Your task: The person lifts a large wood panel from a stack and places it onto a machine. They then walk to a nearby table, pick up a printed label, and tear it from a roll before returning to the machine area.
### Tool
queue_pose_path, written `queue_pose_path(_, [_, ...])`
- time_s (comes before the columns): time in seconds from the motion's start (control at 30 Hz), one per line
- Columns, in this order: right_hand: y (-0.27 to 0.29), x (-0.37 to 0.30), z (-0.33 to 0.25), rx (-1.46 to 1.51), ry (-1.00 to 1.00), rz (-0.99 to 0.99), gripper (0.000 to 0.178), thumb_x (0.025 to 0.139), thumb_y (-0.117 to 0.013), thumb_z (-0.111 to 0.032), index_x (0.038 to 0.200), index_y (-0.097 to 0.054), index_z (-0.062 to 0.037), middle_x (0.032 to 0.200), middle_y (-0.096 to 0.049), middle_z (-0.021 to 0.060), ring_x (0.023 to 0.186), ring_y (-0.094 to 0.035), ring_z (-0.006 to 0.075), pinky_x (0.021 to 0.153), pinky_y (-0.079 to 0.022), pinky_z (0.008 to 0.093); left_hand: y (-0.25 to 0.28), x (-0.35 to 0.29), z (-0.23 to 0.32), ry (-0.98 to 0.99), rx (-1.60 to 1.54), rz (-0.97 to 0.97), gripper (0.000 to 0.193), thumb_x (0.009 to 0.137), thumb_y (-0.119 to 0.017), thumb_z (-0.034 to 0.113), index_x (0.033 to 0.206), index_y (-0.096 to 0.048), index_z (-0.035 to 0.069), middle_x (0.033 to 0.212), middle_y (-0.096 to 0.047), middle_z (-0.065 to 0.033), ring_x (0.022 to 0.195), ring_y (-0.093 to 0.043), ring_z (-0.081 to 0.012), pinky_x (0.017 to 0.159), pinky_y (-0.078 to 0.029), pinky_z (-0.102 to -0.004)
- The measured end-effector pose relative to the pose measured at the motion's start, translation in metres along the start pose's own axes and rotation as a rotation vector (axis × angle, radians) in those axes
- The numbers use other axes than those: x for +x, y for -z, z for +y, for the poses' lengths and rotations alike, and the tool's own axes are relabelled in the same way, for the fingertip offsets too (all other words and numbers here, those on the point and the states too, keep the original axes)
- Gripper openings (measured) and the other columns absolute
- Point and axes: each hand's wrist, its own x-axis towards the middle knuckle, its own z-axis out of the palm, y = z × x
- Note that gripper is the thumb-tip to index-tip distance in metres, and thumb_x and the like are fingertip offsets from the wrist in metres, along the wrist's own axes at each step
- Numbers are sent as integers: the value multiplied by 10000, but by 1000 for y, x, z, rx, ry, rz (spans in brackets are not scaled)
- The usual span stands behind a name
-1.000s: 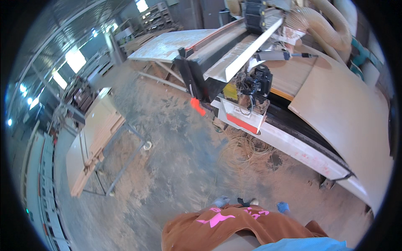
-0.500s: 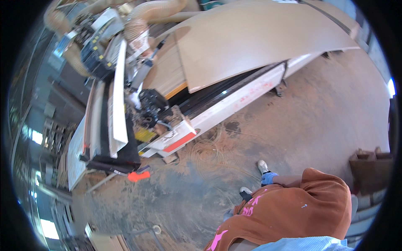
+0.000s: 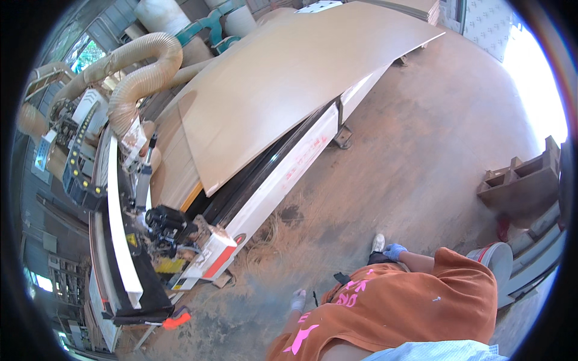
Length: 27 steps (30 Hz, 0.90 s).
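Note:
My left hand (image 3: 298, 300), in a pale glove, hangs low at my left side, its fingers loosely stretched and nothing seen in them. On the other side my right hand (image 3: 395, 251) wears a blue glove; it hangs past the orange-brown shirt (image 3: 415, 295), near a white shoe (image 3: 378, 242). Its fingers look loosely apart, with no held thing visible. Neither hand touches the large cutting machine (image 3: 168, 225) ahead on the left. A broad tan board (image 3: 271, 90) lies askew over the machine's bed, its near corner jutting past stacked boards.
Ribbed hoses (image 3: 129, 90) rise above the machine. An orange-red piece (image 3: 176, 320) juts from its near end. Thin cord lies coiled on the dusty floor (image 3: 373, 174). A brown wooden box (image 3: 524, 186) and a whitish bucket (image 3: 490, 260) stand at the right.
My view has swung to the right, so the machine sits lower and further left. The bright opening, wooden box and bucket show more. My left hand is more visible.

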Motion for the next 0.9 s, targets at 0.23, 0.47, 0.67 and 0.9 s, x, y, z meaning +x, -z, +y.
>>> queue_pose_path(0.23, [109,18,76,48,-100,80,384,815,-551,-365,1094,-643,-117,1105,-631,127,1050,-584,297,902,-451,378,-120,52,158,-229,-198,-333,323,845,-551,317,920,-648,19,863,-642,-123,761,-560,-200,769,-450,-338])
queue_pose_path(0.47, [160,40,122,354,-169,221,370,841,-539,-337,1094,-636,-85,1118,-623,139,1053,-580,300,902,-447,374,-203,100,346,-438,111,-502,396,863,-580,243,1191,-549,23,1139,-611,-156,1014,-591,-216,904,-435,-300])
queue_pose_path(0.67, [169,111,126,506,-145,180,386,850,-547,-356,1096,-633,-72,1117,-625,143,1057,-580,290,907,-441,366,-217,144,473,-451,186,-434,402,866,-586,258,1193,-546,27,1025,-635,-90,878,-591,-190,806,-467,-298])
queue_pose_path(0.9, [280,190,99,428,-187,242,371,844,-563,-347,1083,-635,-72,1086,-639,137,1003,-601,285,877,-454,367,-242,235,584,-271,-194,-513,327,874,-578,215,1144,-565,31,825,-582,-6,630,-502,-91,572,-449,-252])
